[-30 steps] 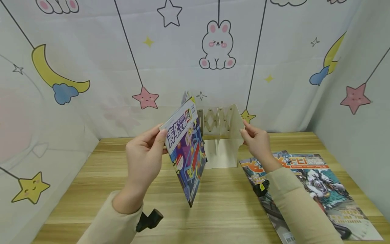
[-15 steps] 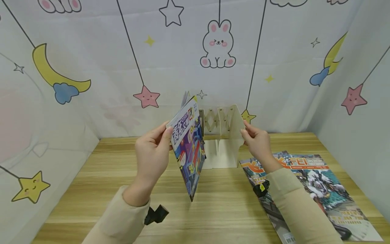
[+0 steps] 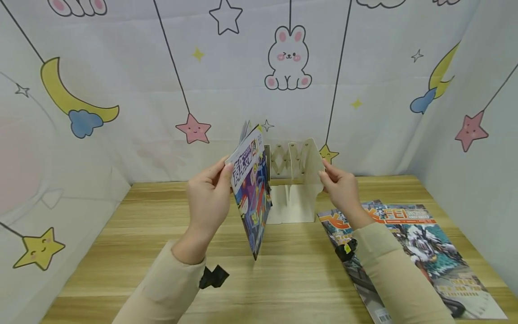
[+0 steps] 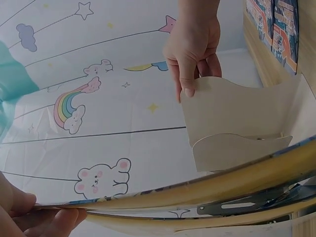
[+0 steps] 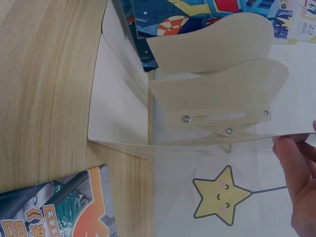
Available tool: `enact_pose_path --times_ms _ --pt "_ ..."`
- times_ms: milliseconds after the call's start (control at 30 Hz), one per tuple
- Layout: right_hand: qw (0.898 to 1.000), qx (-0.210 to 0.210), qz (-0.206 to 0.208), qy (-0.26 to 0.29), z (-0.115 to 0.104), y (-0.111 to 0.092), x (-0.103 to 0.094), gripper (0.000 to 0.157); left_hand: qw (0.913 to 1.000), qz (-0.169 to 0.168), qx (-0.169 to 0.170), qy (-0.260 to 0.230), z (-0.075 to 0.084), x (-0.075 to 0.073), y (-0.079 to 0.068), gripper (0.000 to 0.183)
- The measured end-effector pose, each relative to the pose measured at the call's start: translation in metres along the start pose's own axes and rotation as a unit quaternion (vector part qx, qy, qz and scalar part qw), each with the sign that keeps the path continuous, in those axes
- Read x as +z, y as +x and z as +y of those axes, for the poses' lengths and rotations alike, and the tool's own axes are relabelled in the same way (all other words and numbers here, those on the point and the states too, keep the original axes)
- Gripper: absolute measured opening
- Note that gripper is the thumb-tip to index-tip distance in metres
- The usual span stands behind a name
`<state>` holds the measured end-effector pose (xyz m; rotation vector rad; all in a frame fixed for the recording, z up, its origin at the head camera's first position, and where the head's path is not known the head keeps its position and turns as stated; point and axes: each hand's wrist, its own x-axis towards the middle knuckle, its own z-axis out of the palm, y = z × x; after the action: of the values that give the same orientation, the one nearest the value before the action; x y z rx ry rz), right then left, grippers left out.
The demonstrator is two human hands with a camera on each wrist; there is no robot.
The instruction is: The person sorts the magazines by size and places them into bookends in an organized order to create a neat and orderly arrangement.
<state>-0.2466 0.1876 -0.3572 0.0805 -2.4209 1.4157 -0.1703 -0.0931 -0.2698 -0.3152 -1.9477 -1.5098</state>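
Note:
My left hand [image 3: 208,198] pinches the left edge of a purple-covered magazine [image 3: 252,193], thumb on the front cover. The magazine hangs tilted in front of the left part of a cream expandable bookend rack [image 3: 297,202], lower corner pointing down at the table. With the right hand [image 3: 341,186] I grip the outer edge of the rack's right end plate [image 3: 313,166]; the right wrist view shows the fingers [image 5: 294,163] at that edge. Curved divider plates [image 5: 217,84] and riveted crossbars stand inside the rack. Behind the held magazine, another magazine's edge [image 3: 245,129] sticks up.
Two magazines [image 3: 429,252] with orange titles lie overlapping on the wooden table [image 3: 162,234] at the right, under my right forearm. A white curtain [image 3: 234,81] printed with stars, moons and a rabbit hangs close behind the rack.
My left hand has moved right and slightly up with the magazine, bringing it nearer the rack and turning it more edge-on. The right hand keeps its hold on the end plate.

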Motion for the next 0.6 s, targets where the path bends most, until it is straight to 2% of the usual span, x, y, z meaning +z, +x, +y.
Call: enact_pose_path --times_ms 367,600 --pt "1.0 -0.005 -0.003 -0.002 0.001 0.002 0.0 0.046 0.9999 0.016 0.001 0.006 -0.003 0.003 0.008 0.023" --pt "1.0 -0.004 -0.002 -0.001 0.0 0.0 0.001 0.046 0.9997 0.017 -0.018 -0.002 -0.004 0.002 0.011 0.025"
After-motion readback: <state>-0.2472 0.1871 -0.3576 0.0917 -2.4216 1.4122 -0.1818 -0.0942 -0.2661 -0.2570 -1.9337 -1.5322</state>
